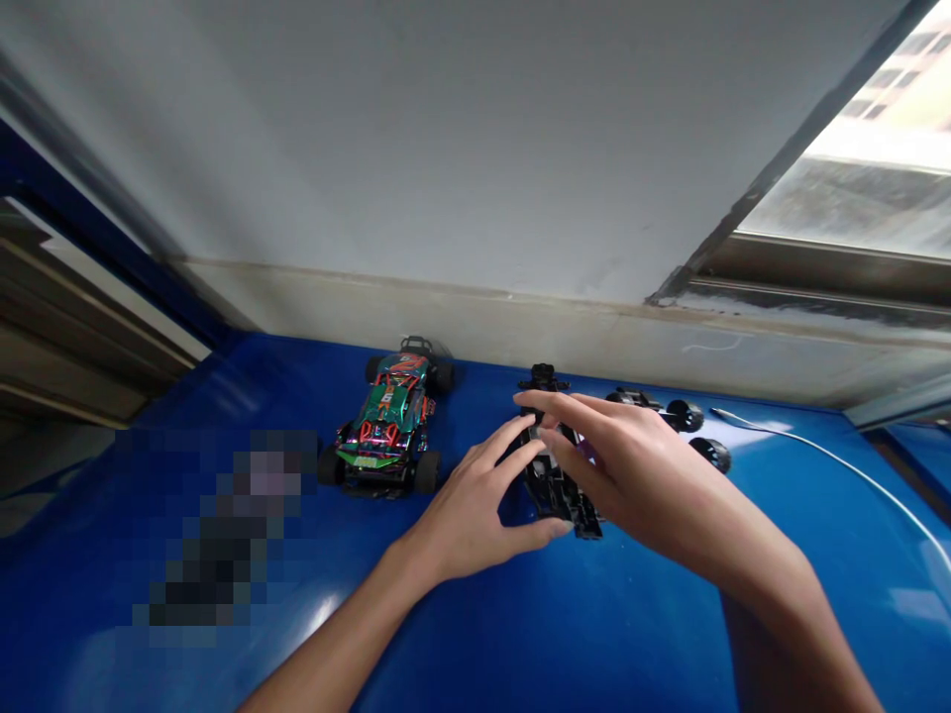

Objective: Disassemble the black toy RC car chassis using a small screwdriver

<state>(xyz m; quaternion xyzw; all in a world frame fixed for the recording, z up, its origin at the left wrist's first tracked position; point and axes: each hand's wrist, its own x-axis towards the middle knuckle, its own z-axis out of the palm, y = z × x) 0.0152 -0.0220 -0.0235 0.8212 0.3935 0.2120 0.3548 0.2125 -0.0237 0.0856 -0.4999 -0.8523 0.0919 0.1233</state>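
Note:
A black toy car chassis without wheels in sight lies on the blue table, partly covered by both hands. My left hand rests against its left side, fingers stretched out and thumb spread apart near its lower end. From the right, my right hand arches over the upper part of the chassis. Its thumb and a finger come together close to the left fingertips, the index finger reaching further left. Whatever lies in that pinch is too small or hidden to make out. A bit of purple shows under the right palm.
Left of my hands stands a green and red toy truck with black wheels. Behind my right hand are black wheeled parts. A white cable crosses the blue table at right. A blurred-out dark object lies at left; a wall rises behind.

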